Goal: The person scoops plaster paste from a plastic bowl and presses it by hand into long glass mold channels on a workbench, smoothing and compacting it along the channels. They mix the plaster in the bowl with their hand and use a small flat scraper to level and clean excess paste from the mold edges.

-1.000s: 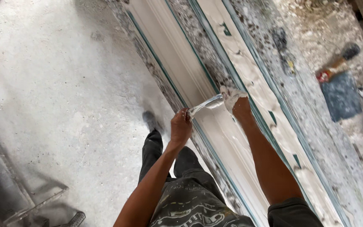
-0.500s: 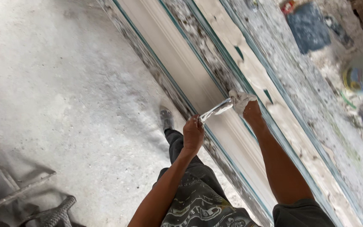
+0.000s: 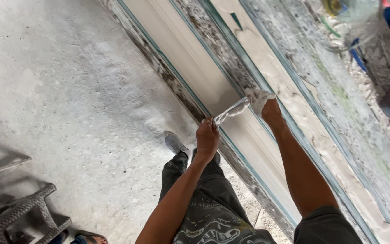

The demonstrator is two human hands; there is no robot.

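The person stands over a long white moulding (image 3: 190, 68) that lies in a trough-like mould running diagonally across the concrete floor (image 3: 68, 90). Both hands hold one thin metal scraper strip (image 3: 231, 110) stretched across the moulding's width. The left hand (image 3: 207, 138) has its grip closed around the strip's near end, at the mould's left edge (image 3: 177, 88), which is stained dark and lined with a thin green band. The right hand (image 3: 269, 108) has its grip clamped on the far end through a white rag (image 3: 258, 96), at the moulding's right edge. The strip bridges the two edges, slightly bowed, with its lower side seemingly on the wet white surface; actual contact is too small to tell.

Doing this step well looks to depend on even pressure from both hands, so the strip rides on both mould edges together and shaves the plaster flush rather than gouging one side. Keeping the strip square to the run, and drawing it in one steady pull along the length, should leave a smoother face than short strokes.

A second moulding (image 3: 267, 49) lies parallel to the right. The person's grey shoe (image 3: 175, 143) stands on the floor just beside the left edge. A dark plastic chair (image 3: 19, 217) sits at the lower left, and a sandalled foot (image 3: 84, 237) shows beside it.
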